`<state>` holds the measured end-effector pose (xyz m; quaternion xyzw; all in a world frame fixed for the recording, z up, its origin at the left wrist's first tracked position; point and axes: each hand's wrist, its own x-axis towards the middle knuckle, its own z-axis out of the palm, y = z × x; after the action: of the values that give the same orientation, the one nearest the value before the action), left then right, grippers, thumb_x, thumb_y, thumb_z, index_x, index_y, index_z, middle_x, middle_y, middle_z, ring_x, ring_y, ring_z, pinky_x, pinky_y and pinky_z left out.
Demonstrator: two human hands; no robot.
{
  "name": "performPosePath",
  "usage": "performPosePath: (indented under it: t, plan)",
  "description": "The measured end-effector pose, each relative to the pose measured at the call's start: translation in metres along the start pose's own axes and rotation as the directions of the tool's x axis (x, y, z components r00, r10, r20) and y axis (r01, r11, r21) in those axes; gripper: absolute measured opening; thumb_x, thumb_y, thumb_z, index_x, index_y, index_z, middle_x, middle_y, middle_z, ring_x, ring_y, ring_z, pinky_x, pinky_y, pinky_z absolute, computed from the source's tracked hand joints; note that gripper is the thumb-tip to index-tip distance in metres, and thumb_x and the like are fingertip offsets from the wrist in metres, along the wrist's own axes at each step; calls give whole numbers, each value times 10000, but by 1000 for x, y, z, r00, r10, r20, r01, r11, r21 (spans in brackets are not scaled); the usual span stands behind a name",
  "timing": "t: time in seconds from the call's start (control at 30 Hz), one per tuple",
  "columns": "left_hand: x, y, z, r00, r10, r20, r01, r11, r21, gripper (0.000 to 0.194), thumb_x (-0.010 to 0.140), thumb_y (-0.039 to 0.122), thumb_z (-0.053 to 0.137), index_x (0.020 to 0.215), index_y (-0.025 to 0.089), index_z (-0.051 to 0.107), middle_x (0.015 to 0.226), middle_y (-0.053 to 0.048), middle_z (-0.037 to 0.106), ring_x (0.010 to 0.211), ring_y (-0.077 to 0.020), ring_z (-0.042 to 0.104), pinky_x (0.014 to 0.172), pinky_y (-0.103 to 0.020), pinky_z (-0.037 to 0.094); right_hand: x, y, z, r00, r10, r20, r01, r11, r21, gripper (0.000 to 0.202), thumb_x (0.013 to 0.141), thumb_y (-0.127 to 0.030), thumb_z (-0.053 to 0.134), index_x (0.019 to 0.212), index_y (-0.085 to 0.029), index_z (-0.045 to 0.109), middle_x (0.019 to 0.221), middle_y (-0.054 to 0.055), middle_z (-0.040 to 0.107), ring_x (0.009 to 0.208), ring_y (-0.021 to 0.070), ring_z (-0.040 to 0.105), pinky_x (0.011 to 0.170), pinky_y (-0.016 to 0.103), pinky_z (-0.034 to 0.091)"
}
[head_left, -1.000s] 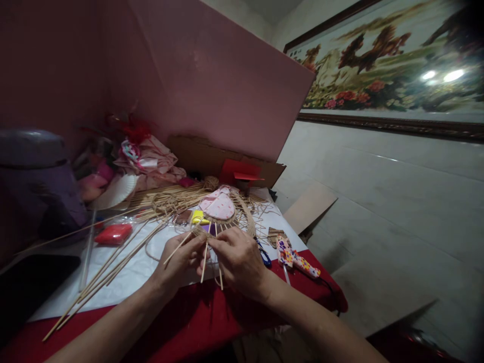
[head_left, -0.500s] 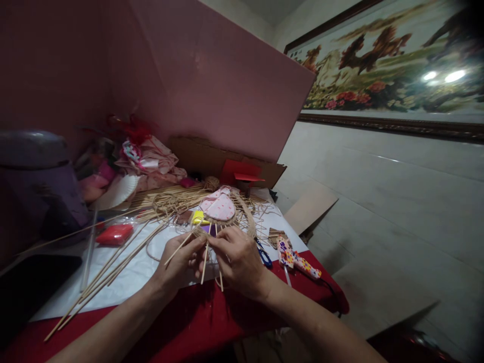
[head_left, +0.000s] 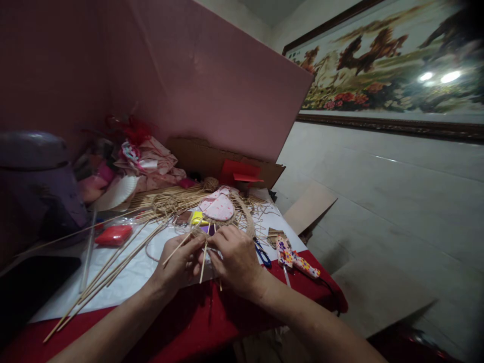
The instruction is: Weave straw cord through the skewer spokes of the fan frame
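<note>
Both hands meet over the table's front edge, around a small piece of thin wooden sticks (head_left: 203, 262) wound with twine. My left hand (head_left: 177, 259) pinches the twine-wrapped part, with one stick slanting across its thumb. My right hand (head_left: 236, 259) is closed at the right side of the same piece, its fingertips close to the left ones; what lies between them is partly hidden. Just behind the hands lie a pink patterned fabric oval (head_left: 218, 206) with a twine rim, a yellow packet (head_left: 198, 218) and something purple.
Blue-handled scissors (head_left: 263, 253) and a flower-patterned glue gun (head_left: 298, 259) lie right of the hands. Long loose sticks (head_left: 113, 267), a red packet (head_left: 114, 235) and a dark flat object (head_left: 41, 282) are at the left. A purple container (head_left: 38, 181) stands farther left.
My right hand has shifted slightly, and the stick below it now shows less. The left hand keeps its grip. The whole view has moved very slightly.
</note>
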<state>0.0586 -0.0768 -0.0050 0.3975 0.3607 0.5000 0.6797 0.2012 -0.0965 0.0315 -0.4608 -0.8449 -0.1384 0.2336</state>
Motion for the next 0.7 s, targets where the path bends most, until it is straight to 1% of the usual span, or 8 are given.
performPosePath:
  t: [0.13,0.3,0.47,0.53,0.7]
  plan:
    - [0,-1,-1,1000,7,15,-7,1000,14,258,702,373,650,628,154,534,413,29,526,299,-62,425,324,-161,267,2,-1,2,1000,-23,-10,22,997,-72,80,807,-260,561,805,-181,565,838,56,579,793,198,487,666,316,359]
    - [1,-1,-2,1000,20,-5,-20,1000,19,273,709,394,640,627,161,524,423,33,520,298,-62,423,319,-164,248,2,-2,3,998,-57,-21,54,990,-133,66,809,-248,555,780,-189,561,815,48,578,766,193,470,657,317,335]
    - [1,-2,-1,998,56,-36,-56,998,-12,284,668,381,673,592,159,512,421,41,489,314,-60,415,330,-175,270,2,-2,4,995,-92,-38,85,984,-159,103,822,-257,543,748,-188,561,798,47,580,746,187,461,654,316,317]
    - [2,-3,-1,998,53,-41,-54,999,-9,287,663,383,676,588,158,515,420,40,490,312,-61,413,328,-179,274,2,-2,3,995,-93,-41,86,983,-162,107,822,-249,541,736,-187,561,789,46,579,742,187,459,653,318,312]
    - [4,-4,-3,998,59,-1,-59,998,3,285,716,384,640,596,164,503,409,42,493,296,-65,416,324,-177,244,0,-3,3,997,-75,-29,70,988,-138,95,833,-243,517,783,-183,570,819,50,582,771,193,462,675,323,313]
